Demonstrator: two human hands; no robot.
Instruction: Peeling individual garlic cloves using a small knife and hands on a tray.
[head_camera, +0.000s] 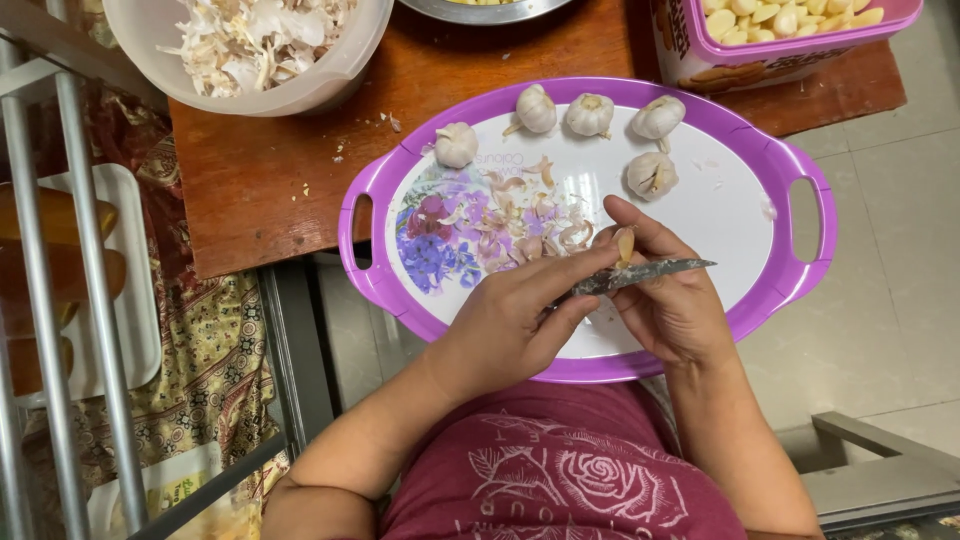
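purple-rimmed oval tray (812, 262) on my lap. my left hand (510, 325) is closed around the knife (640, 275); its long axis runs nearly level, tip pointing to my right. my right hand (670, 300) pinches a garlic clove (625, 243) between thumb and fingers, standing roughly upright just above the blade. five whole garlic bulbs (590, 114) wait along the tray's far edge; loose skins (520, 225) lie mid-tray. peeled cloves fill the pink tub (790, 35) (a fair part done, i judge).
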